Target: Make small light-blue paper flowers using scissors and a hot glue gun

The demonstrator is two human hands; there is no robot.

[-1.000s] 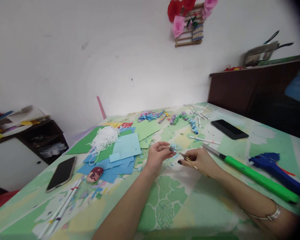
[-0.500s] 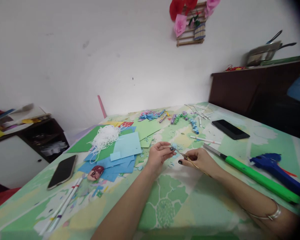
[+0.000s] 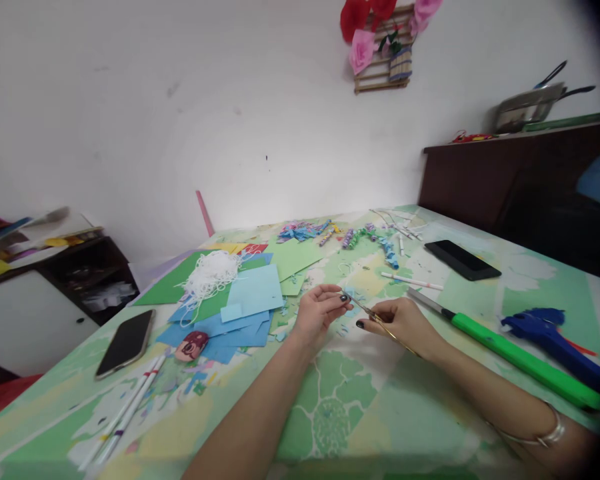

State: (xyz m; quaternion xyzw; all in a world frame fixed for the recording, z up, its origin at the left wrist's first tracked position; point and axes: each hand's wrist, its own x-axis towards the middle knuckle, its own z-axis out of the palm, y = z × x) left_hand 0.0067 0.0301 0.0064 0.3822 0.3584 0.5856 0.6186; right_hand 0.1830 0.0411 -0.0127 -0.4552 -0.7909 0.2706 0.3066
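My left hand point(image 3: 321, 308) is closed in a pinch, thumb against fingertips. It grips what looks like a small piece of light blue paper, almost hidden by the fingers. My right hand point(image 3: 403, 325) is closed round thin gold-handled scissors point(image 3: 375, 317), their blades pointing left up to the left fingertips. Tiny blue paper scraps lie on the tablecloth below both hands. Left of the left hand are a light blue sheet point(image 3: 256, 291), darker blue sheets point(image 3: 253, 333) and a light green sheet point(image 3: 295, 260).
A tangle of white string point(image 3: 213, 270) tops the papers. A green-handled cutter point(image 3: 520, 360), blue glue gun point(image 3: 537, 327) and black phone point(image 3: 463, 259) lie right. Another phone point(image 3: 125, 345), a red-and-pink case point(image 3: 191, 347) and white sticks point(image 3: 130, 407) lie left. Curled paper pieces point(image 3: 387, 252) sit behind.
Both hands stay nearly in place. The scissor blades shift slightly at the left fingertips, and less blue shows there. The whole view has drifted a little.
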